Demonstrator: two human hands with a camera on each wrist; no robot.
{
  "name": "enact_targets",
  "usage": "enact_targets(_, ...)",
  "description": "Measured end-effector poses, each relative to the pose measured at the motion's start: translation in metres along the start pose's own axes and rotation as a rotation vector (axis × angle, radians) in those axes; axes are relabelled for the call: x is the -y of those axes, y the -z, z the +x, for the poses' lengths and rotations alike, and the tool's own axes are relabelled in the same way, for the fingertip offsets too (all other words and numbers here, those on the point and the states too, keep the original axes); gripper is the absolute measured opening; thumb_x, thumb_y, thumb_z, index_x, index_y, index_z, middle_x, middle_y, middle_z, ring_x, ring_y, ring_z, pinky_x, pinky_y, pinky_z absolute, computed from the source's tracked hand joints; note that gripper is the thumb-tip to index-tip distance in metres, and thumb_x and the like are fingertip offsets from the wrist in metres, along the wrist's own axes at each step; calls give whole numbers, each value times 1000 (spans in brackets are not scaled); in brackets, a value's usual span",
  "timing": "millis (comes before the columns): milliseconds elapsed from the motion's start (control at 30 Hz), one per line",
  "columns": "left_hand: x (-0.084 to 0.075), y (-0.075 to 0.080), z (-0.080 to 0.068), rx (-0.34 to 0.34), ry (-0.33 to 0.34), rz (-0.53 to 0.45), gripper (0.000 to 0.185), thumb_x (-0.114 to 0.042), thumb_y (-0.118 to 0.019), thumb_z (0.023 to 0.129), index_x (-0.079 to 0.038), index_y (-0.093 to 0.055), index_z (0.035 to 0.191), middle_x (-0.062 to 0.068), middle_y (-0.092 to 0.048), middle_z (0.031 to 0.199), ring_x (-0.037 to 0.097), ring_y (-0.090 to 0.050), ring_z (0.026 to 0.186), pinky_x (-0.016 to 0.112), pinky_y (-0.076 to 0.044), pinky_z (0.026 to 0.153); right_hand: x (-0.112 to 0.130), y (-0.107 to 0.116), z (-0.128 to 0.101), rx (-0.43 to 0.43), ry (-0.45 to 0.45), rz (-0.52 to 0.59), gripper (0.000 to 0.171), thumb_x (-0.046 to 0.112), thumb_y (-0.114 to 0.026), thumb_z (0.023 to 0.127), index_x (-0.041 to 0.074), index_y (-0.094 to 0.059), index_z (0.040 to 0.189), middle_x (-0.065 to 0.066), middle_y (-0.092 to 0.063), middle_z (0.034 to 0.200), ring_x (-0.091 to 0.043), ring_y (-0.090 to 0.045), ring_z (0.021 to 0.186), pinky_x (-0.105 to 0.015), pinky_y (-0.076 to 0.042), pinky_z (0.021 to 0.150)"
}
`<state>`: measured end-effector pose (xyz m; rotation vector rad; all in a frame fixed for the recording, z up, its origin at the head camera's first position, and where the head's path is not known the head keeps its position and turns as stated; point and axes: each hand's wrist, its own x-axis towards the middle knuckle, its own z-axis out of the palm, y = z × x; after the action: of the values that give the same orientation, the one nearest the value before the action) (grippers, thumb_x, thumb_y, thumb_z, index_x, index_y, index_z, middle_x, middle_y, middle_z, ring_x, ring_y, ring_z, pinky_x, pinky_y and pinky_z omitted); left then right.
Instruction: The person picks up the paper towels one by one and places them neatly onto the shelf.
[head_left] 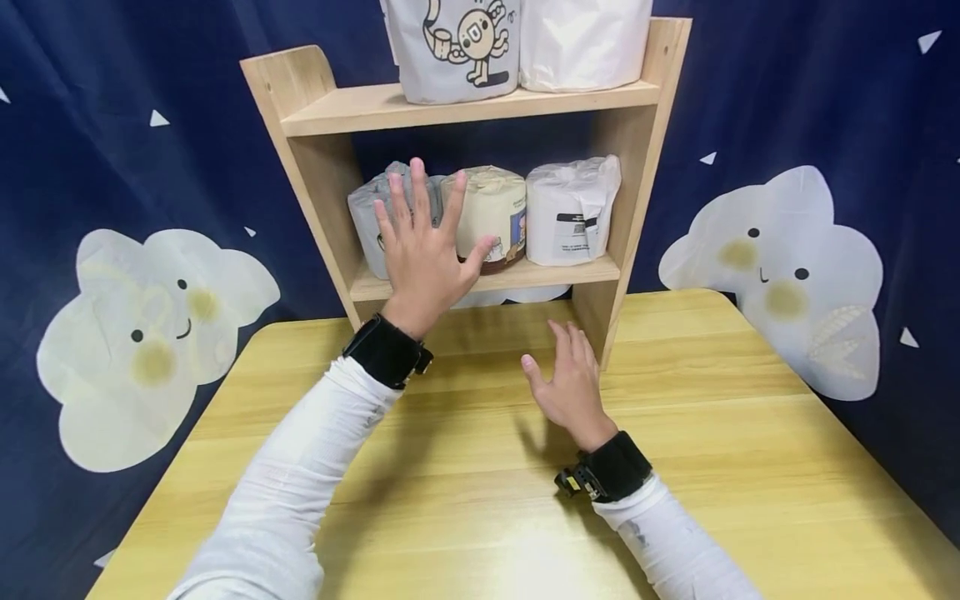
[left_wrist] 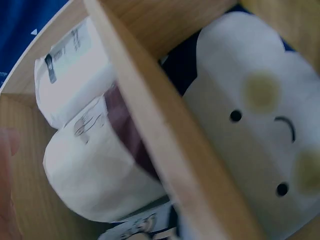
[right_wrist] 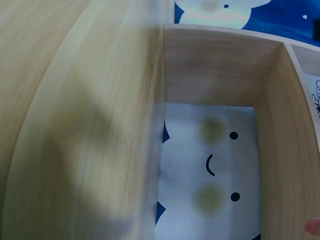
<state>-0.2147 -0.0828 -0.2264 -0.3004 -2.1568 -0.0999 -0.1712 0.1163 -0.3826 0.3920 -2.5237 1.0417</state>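
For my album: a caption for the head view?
Left hand spread before wrapped rolls on a wooden shelf; right hand hovers open.

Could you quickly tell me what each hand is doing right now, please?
Left hand: open, fingers spread in front of the rolls on the lower shelf, holding nothing.
Right hand: open above the table, holding nothing.

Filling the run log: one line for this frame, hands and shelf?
left hand: open, in front of grey roll, contact unclear | right hand: open, over table | middle shelf: three rolls

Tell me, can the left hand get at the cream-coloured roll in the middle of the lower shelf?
Probably yes: the left hand is open right before the cream roll, thumb near it, with nothing between.
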Motion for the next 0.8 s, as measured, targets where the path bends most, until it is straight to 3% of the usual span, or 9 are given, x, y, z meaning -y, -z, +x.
enact_targets(200,-2,-9,-28,92,9,14,79,-65,-44,92,-25,-21,156,23,-4,159,45,-3,144,63,-2,111,0,2,-3,11,-20,4,69,38,-57,95,3,-30,149,-31,-22,152,-49,-16,139,-65,-11,109)
enact_targets(367,-3,-17,-54,92,11,-15,78,-62,-50,91,-23,-24,155,27,-7,157,48,-7,142,65,-5,110,-1,2,-4,-15,4,-5,68,39,-56,96,4,-30,148,-31,-23,151,-49,-18,139,-65,-12,108)
enact_targets(500,-6,-24,-78,112,58,-70,77,-60,-51,91,-22,-26,154,28,-6,157,49,-6,142,67,-5,109,-3,0,-3,-35,28,-13,68,38,-57,95,2,-32,147,-32,-26,149,-49,-21,137,-66,-15,107)
enact_targets(667,-8,-32,-108,251,170,-122,78,-61,-46,93,-27,-16,157,21,7,160,44,7,144,65,1,110,-2,-3,0,-32,34,-9,68,37,-57,95,1,-32,146,-32,-26,149,-49,-21,137,-66,-15,107)
enact_targets(800,-9,-36,-128,319,211,-103,79,-62,-46,93,-29,-14,157,19,12,160,44,7,144,66,0,109,0,-5,0,-9,27,0,68,38,-56,95,1,-32,147,-32,-25,149,-49,-20,138,-65,-13,108)
